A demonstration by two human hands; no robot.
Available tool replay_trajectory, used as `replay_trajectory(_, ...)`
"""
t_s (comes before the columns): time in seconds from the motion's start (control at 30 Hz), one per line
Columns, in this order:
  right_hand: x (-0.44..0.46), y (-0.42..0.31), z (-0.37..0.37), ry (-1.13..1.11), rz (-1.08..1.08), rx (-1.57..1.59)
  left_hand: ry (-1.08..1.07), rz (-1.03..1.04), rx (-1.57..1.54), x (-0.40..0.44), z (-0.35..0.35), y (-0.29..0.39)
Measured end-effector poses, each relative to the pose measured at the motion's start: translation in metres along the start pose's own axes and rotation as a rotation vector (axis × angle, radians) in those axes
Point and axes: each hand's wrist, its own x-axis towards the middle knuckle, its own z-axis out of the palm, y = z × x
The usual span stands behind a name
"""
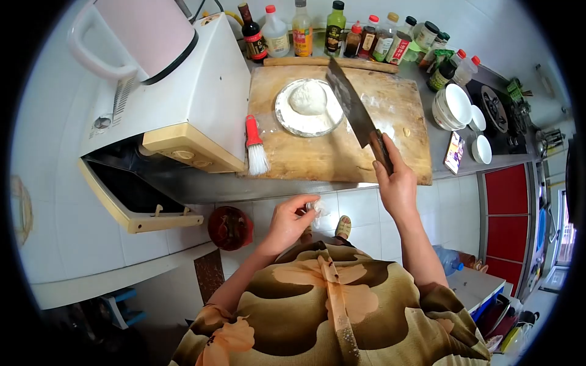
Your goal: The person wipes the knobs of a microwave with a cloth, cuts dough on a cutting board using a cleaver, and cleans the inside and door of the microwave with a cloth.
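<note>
My right hand (397,183) is wrapped round the wooden handle of a broad cleaver (353,104), its blade raised above the wooden board (378,165) and pointing away from me. My left hand (290,221) pinches a crumpled whitish, see-through thing (318,209) in front of the counter edge; what it is I cannot make out. On the board stands a white plate (285,118) dusted with flour, bearing a pale floury lump (308,97). A brush (256,149) with a red handle lies at the board's left edge. A small pale piece (406,132) rests on the right part.
A rolling pin (329,63) lies along the board's back edge, before a row of bottles (302,30). An oven (183,91) with its door open stands left, a pink kettle (137,33) on top. White bowls (452,107) and a phone (453,152) are at right.
</note>
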Motion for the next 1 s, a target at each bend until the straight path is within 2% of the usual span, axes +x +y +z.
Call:
replay_trajectory(0.07, 0.003, 0.019, 0.009, 0.106, -0.112, 0.009, 0.04, 0.044, 0.034, -0.003, -0.007, 0.001)
replay_trajectory(0.13, 0.005, 0.016, 0.009, 0.087, -0.105, 0.012, 0.006, -0.01, 0.049, -0.005, -0.007, 0.003)
replay_trajectory(0.37, 0.02, 0.01, 0.013, -0.093, 0.168, -0.003, 0.012, 0.014, 0.034, -0.002, -0.005, 0.011)
replay_trajectory(0.47, 0.028, 0.013, 0.014, -0.148, 0.198, 0.088, 0.013, 0.005, 0.044, -0.004, -0.008, 0.003)
replay_trajectory(0.53, 0.028, -0.004, 0.002, -0.162, 0.189, 0.017, 0.014, 0.002, -0.003, -0.004, -0.006, -0.002)
replay_trajectory(0.6, 0.03, -0.022, -0.005, -0.259, 0.328, 0.162, 0.027, 0.006, -0.039, -0.001, -0.006, 0.0)
replay_trajectory(0.8, 0.018, -0.016, -0.014, -0.329, 0.52, 0.478, 0.03, -0.009, -0.003, -0.001, -0.008, 0.001)
replay_trajectory(1.0, 0.01, -0.004, -0.012, -0.329, 0.632, 0.736, 0.01, 0.0, -0.021, 0.005, -0.004, 0.0)
